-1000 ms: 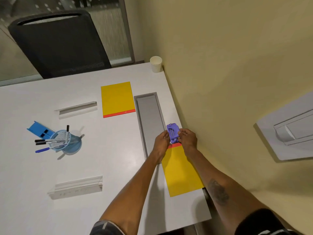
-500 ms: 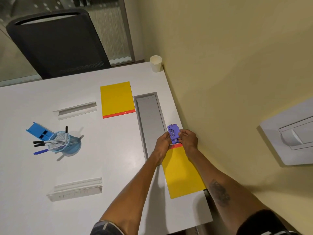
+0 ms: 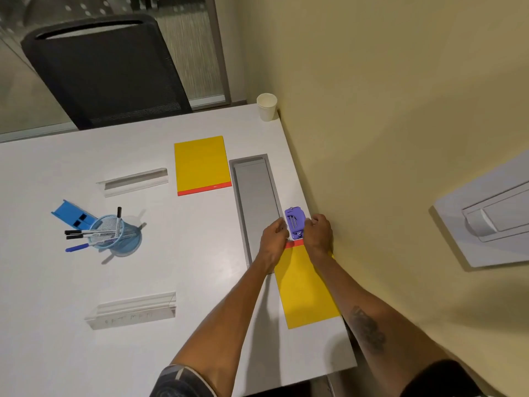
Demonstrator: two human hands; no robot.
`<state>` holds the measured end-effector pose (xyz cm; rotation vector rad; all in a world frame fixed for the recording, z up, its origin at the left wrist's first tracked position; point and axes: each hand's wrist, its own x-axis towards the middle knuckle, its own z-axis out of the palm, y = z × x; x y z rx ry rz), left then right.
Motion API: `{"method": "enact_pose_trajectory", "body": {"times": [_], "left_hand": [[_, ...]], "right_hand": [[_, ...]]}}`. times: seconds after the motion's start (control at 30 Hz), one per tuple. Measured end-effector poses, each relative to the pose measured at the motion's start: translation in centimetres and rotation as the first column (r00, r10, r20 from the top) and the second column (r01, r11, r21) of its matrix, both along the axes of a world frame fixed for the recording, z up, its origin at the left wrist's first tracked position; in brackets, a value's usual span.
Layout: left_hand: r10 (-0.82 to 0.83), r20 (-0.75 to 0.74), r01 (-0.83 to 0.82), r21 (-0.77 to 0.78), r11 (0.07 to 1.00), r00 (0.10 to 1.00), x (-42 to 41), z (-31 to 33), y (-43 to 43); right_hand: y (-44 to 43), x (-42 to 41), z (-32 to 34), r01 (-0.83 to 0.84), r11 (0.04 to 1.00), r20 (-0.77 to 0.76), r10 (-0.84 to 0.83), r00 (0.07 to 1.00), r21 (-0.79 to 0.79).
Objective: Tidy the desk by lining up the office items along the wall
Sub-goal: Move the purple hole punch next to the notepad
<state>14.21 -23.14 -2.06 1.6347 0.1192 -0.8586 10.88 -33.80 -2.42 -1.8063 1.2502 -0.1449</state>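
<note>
Grip: left hand [image 3: 274,238] and right hand [image 3: 318,233] clamped on either side of the purple hole punch [image 3: 296,222].
Punch: flat on the worktop [image 3: 177,282], close against the wall [image 3: 372,138].
Just behind grip: yellow notepad [image 3: 306,290], red edge touching punch.
Left of grip: grey cable tray [image 3: 256,193].
Farther left: second yellow notepad [image 3: 200,164], blue pen cup [image 3: 114,234].

White desk [image 3: 200,282] carries 2 yellow notepads [image 3: 200,161] [image 3: 306,287]; 2 clear acrylic holders [image 3: 134,181] [image 3: 131,309]; blue mesh pen cup [image 3: 114,233]; purple stapler [image 3: 296,222]; paper cup [image 3: 266,106].
</note>
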Motion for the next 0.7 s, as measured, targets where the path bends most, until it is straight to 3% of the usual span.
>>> {"method": "enact_pose_trajectory", "body": {"times": [0.1, 0.3, 0.47, 0.7], "left_hand": [[0.042, 0.109, -0.049, 0.068, 0.996, 0.993, 0.0, 0.2, 1.3], [0.026, 0.197, -0.054, 0.139, 0.989, 0.98, 0.8, 3.8, 6.2], [0.042, 0.252, -0.094, 0.199, 0.975, 0.967, 1.9, 5.8, 11.7], [0.192, 0.292, -0.243, 0.149, 0.959, 0.937, 2.9, 7.2, 19.5]], "right_hand": [[2.8, 0.5, 0.8, -0.074, 0.989, 0.036, 0.079, 0.996, -0.129], [7.9, 1.7, 3.3, -0.252, 0.946, 0.098, 0.276, 0.956, -0.205], [11.9, 2.9, 4.6, -0.345, 0.918, 0.13, 0.373, 0.918, -0.197], [19.3, 4.3, 5.8, -0.412, 0.9, 0.169, 0.432, 0.886, -0.141]]}}
